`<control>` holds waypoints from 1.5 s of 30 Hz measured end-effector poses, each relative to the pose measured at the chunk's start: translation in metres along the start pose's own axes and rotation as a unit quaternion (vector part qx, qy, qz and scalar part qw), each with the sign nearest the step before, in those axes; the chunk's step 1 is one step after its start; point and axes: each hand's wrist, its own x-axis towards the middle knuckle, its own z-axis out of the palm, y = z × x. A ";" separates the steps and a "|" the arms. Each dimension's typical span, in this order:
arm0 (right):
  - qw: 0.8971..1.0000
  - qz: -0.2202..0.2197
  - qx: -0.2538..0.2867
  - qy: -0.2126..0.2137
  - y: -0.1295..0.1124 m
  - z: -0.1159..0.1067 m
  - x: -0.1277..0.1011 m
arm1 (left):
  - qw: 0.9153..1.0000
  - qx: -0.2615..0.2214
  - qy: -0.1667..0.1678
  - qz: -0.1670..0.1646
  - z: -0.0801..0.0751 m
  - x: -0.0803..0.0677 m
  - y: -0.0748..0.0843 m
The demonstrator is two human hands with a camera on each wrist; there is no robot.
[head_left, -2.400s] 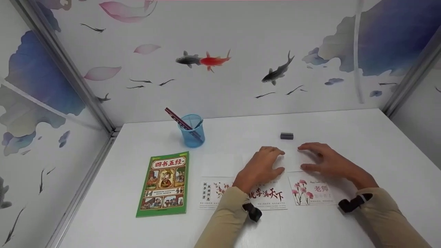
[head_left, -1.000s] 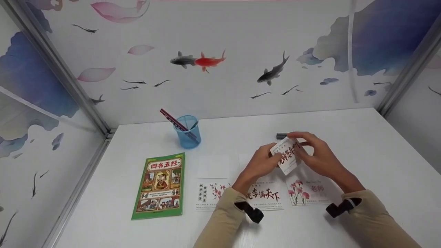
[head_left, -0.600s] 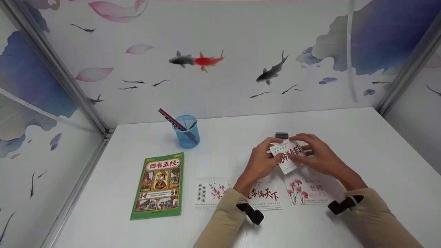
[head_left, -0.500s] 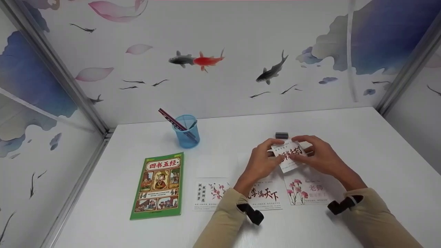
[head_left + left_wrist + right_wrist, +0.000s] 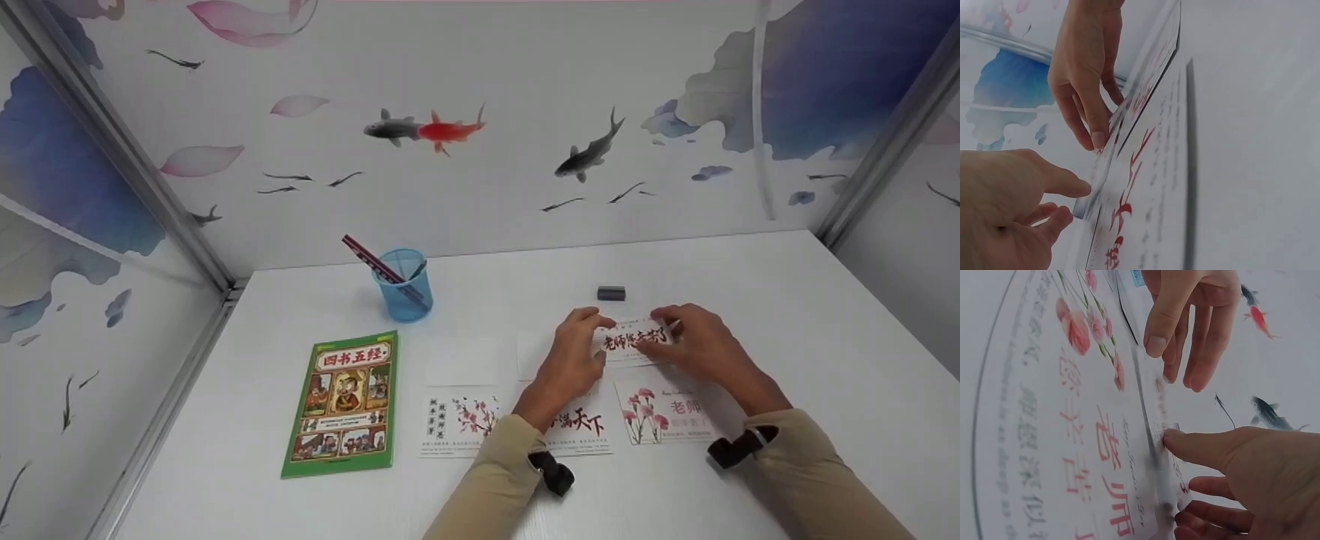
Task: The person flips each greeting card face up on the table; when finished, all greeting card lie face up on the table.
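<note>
A white card with red Chinese lettering [image 5: 626,343] lies nearly flat behind the carnation card [image 5: 675,421]. Whether it touches the table I cannot tell. My right hand [image 5: 709,346] pinches its right part, thumb on the printed face and fingers at the far side. At the card's left edge is my left hand [image 5: 566,360], its thumb and fingers apart and loosely extended; in the left wrist view its fingertips [image 5: 1085,188] are near the card's corner. My left forearm and hand partly cover the middle card with red lettering [image 5: 589,431]. A plum-blossom card [image 5: 450,427] lies farther left.
A green-bordered picture book [image 5: 341,405] lies at the left. Behind it stands a blue pen cup [image 5: 405,296] holding pencils. A small dark grey block [image 5: 611,293] sits beyond my hands. Pale blank paper [image 5: 529,352] shows left of my left hand. Printed walls border the white table [image 5: 247,360].
The red-lettered card was raised and tilted between both hands; now it is lower and flatter. My left hand has moved slightly left off its face, while the right still pinches it.
</note>
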 end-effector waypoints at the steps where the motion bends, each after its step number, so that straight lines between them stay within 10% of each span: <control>1: 1.000 0.000 -0.004 -0.002 0.000 0.000 0.000 | 1.000 0.010 -0.008 0.001 0.000 -0.001 0.000; 12: 1.000 -0.006 -0.027 -0.010 0.002 -0.002 -0.001 | 0.988 0.123 -0.057 0.073 -0.002 -0.004 0.003; 19: 0.998 -0.059 -0.001 0.010 -0.015 0.004 -0.003 | 0.993 0.100 -0.035 0.054 -0.038 -0.019 -0.015; 30: 0.982 -0.174 0.020 -0.069 -0.063 0.042 0.004 | 0.995 0.085 -0.048 -0.007 -0.100 -0.047 -0.071; 45: 0.979 -0.172 -0.032 -0.102 -0.069 0.055 0.015 | 0.984 0.105 -0.138 -0.031 -0.102 -0.048 -0.079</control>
